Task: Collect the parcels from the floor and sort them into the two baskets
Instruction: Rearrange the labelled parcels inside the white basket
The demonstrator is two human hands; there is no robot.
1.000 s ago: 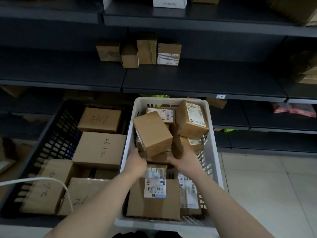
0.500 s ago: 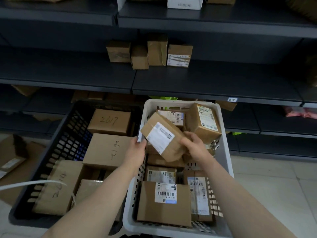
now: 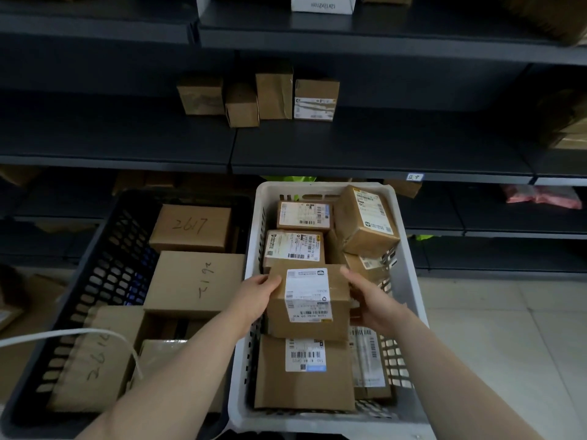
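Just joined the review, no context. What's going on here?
A person holds a labelled box between the left hand and the right hand, low over the other labelled parcels in the white basket. Whether it already rests on them is unclear. The black basket, beside it on the left, holds boxes with handwritten numbers.
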